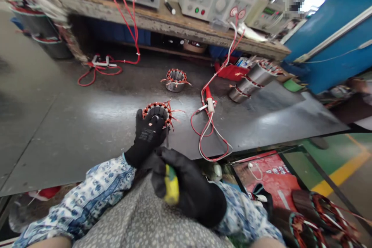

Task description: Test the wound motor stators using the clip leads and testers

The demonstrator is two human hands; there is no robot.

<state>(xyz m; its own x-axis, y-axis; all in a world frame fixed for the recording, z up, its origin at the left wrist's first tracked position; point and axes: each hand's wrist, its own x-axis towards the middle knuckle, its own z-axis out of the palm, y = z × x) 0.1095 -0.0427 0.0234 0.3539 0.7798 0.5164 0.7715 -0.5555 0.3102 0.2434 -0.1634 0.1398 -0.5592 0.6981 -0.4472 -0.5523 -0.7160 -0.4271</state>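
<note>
Wound motor stator (pixel 153 107) gripped in the black-gloved left hand (pixel 147 136), right hand (pixel 188 186) closed around a yellow-green handle (pixel 171 185).

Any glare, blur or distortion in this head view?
Head view: fisheye distortion bends the wooden bench edge and dark table top; glare whitens its middle; the blue panel at right is blurred; a pixelated patch sits top right; the gloved left hand on the stator looks sharp.
</note>
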